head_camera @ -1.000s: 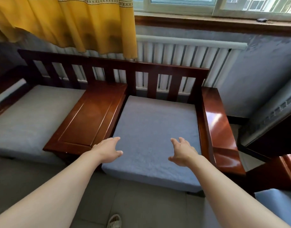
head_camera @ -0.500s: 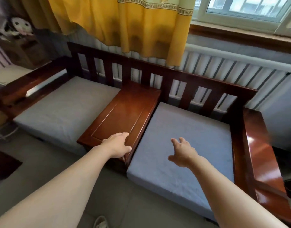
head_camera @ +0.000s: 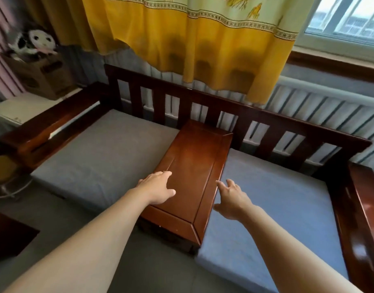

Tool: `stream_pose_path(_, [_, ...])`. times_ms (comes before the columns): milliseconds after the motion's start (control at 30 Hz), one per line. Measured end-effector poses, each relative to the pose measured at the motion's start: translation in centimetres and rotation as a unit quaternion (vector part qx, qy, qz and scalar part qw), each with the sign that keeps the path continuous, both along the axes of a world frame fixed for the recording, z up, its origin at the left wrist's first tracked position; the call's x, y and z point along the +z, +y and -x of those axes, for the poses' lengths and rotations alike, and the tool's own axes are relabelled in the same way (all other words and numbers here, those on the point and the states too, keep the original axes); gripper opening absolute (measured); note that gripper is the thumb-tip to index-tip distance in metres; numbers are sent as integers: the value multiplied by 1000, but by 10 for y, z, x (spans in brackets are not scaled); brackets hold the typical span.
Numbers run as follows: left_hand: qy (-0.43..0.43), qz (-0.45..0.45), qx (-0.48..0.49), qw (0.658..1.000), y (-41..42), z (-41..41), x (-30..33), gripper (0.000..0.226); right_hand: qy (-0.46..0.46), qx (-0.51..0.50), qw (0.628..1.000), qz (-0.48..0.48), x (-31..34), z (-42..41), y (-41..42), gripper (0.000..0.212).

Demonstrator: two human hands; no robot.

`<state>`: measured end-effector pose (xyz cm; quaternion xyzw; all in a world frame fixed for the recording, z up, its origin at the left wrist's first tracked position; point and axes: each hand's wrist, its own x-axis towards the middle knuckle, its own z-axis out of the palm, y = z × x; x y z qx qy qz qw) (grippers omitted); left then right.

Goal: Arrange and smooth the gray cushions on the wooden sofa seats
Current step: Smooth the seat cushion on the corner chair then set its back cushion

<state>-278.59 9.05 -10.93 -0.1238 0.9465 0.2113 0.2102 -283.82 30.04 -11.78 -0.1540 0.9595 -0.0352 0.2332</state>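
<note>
Two gray cushions lie flat on a dark wooden sofa. The left cushion [head_camera: 101, 159] fills the left seat, the right cushion [head_camera: 272, 199] the right seat. A raised wooden centre panel [head_camera: 194, 166] separates them. My left hand [head_camera: 158, 187] hovers with relaxed fingers over the panel's left front edge, holding nothing. My right hand [head_camera: 232, 197] is spread and empty over the right cushion's left edge, beside the panel. Whether either hand touches a surface is unclear.
The slatted sofa back [head_camera: 203, 102] stands before a radiator [head_camera: 321, 106], under a yellow curtain [head_camera: 203, 39]. Wooden armrests close the left end [head_camera: 44, 127] and right end [head_camera: 365, 208]. A cardboard box [head_camera: 42, 77] with a plush toy [head_camera: 35, 42] sits at far left, a stool [head_camera: 4, 172] below it.
The view has swung left, bringing the left cushion and the box into sight. Both hands have shifted left: the left one from the right cushion's corner onto the centre panel, the right one towards the panel.
</note>
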Motion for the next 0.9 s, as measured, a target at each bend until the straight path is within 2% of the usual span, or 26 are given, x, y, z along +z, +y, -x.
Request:
stream_pose_path(233, [-14, 15, 77, 997, -83, 18, -3, 69, -6, 69, 998, 8, -7, 46, -89, 77])
stream_pose_path(533, [-46, 35, 166, 984, -196, 19, 5, 68, -7, 181, 983, 43, -3, 85, -238, 66])
stream_pose_path(733, [-42, 37, 157, 986, -295, 20, 1, 66, -5, 193, 981, 12, -13, 88, -336, 70])
stream_pose_path(900, [-51, 45, 104, 992, -397, 23, -14, 67, -11, 131, 991, 15, -31, 76, -427, 73])
